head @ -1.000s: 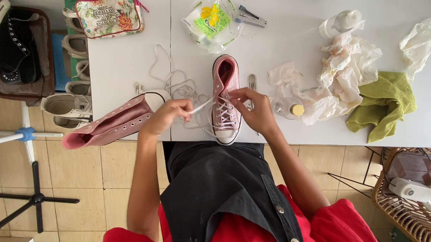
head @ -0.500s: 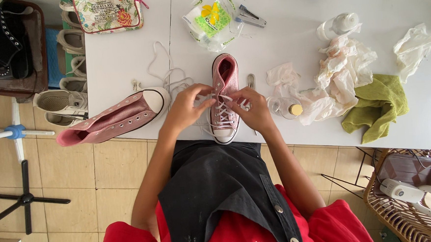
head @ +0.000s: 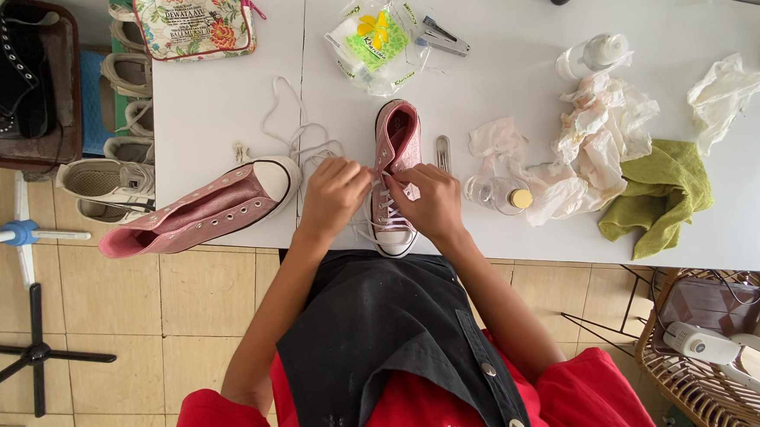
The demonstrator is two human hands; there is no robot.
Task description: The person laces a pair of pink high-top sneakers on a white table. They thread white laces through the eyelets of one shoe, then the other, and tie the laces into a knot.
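While both hands pinch its laces, pink sneaker [head: 393,174] stands upright.

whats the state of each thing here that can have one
upright pink shoe: toe toward the person, partly laced
left hand: fingers pinching the lace
right hand: fingers pinching the lace
second pink shoe: on its side, unlaced
loose white lace: tangled on table
green cloth: crumpled
small bottle: lying down, capped

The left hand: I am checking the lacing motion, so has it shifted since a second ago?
Yes. The left hand has moved toward the right hand, closing in over the laces of the upright pink shoe.
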